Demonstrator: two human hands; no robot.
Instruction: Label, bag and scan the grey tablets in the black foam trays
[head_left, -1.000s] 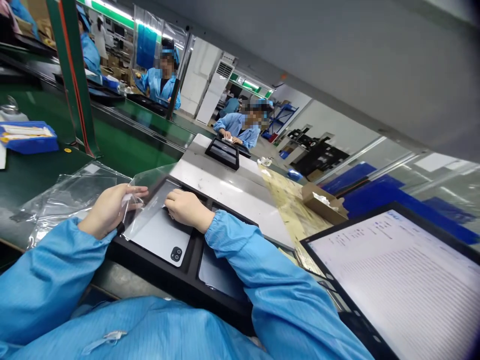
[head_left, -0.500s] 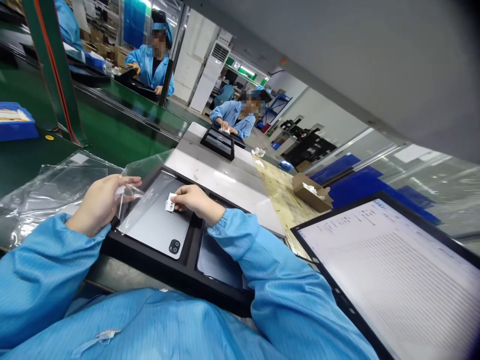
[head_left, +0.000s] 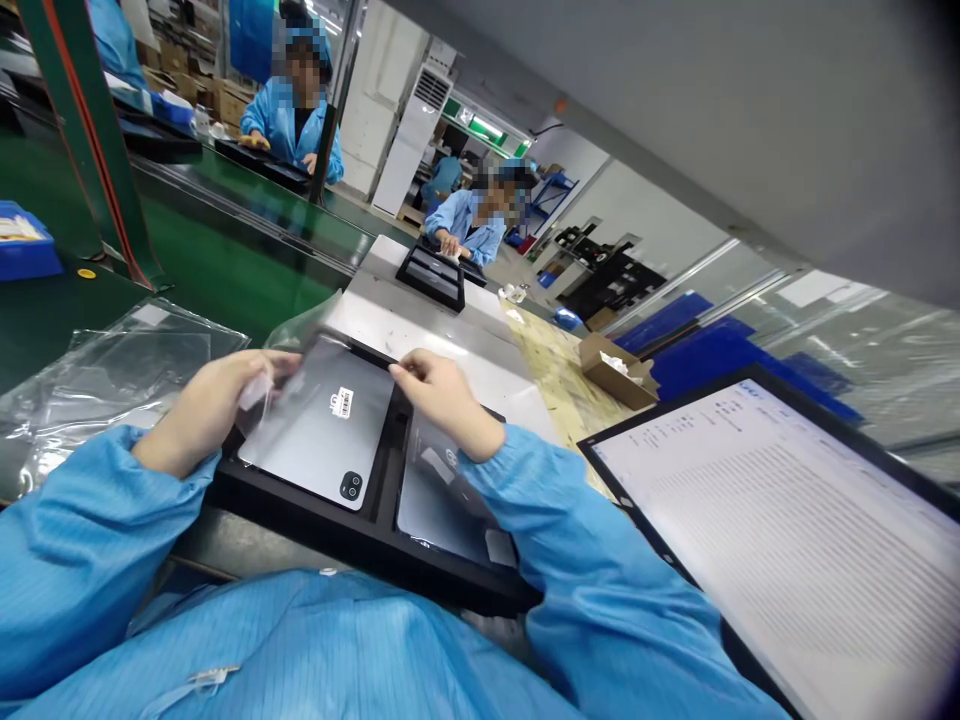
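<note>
A grey tablet (head_left: pixel 315 440) lies back up in the left compartment of a black foam tray (head_left: pixel 360 540), its camera at the lower right corner. A white barcode label (head_left: pixel 343 403) sits on its back. My left hand (head_left: pixel 214 405) is closed on a clear plastic bag (head_left: pixel 300 320) at the tablet's left edge; the bag is smeared by motion. At the tablet's upper right edge, the thumb and fingers of my right hand (head_left: pixel 442 395) are pinched together on its rim. A second tablet (head_left: pixel 450 510), in clear film, lies in the right compartment.
Clear plastic bags (head_left: pixel 97 390) are piled at the left, near a blue bin (head_left: pixel 26 245). A monitor (head_left: pixel 780 540) stands at the right. Farther back are another black tray (head_left: pixel 433 278), a small cardboard box (head_left: pixel 615 372) and co-workers in blue at their benches.
My right hand has let go of the barcode label, now on the tablet, and moved right to the tablet's upper edge. My left hand and the bag have shifted slightly right.
</note>
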